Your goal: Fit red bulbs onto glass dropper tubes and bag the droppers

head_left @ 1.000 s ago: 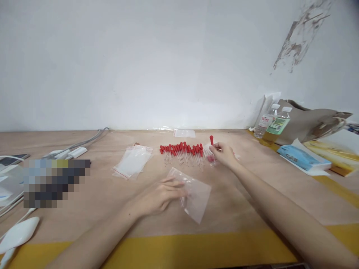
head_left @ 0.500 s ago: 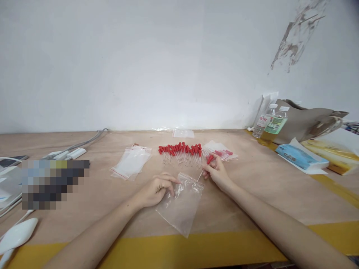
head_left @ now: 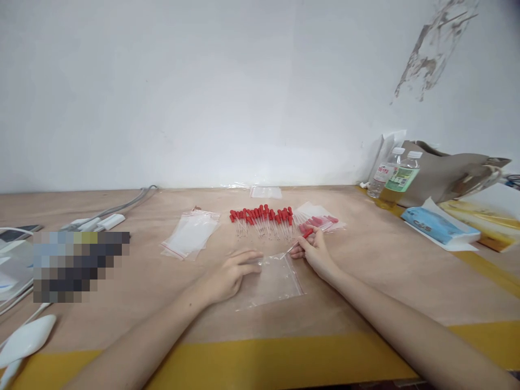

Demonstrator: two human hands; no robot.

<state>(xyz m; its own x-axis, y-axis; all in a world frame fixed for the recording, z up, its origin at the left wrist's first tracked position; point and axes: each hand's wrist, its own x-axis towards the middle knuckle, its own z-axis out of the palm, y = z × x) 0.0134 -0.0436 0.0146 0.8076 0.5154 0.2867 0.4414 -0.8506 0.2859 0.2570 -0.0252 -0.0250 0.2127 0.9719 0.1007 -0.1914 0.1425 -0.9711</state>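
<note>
A clear zip bag (head_left: 271, 284) lies at the middle front of the table, its red-lined edge to the right. My left hand (head_left: 232, 276) is at the bag's left top corner, thumb and fingers pinching its edge. Between the fingers of my right hand (head_left: 316, 253) is a dropper (head_left: 307, 233) with a red rubber bulb and thin clear stem. The stem slants down left to the bag's upper edge; whether its tip is inside I cannot tell. Behind lies a row of red-bulbed droppers (head_left: 264, 215). Filled bags (head_left: 320, 221) with red bulbs showing lie beside it.
Flat bags (head_left: 190, 234) are stacked at left, and another bag (head_left: 266, 192) lies by the wall. Cables and a white device (head_left: 26, 340) are at far left. Bottles (head_left: 400, 181), a tissue pack (head_left: 441, 225) and a grey bag (head_left: 442, 173) stand at right.
The zip bag has turned, its red-lined edge swinging to the right side. The dropper in my right hand has tilted flatter, with its stem still by the bag's edge. My left hand has shifted slightly.
</note>
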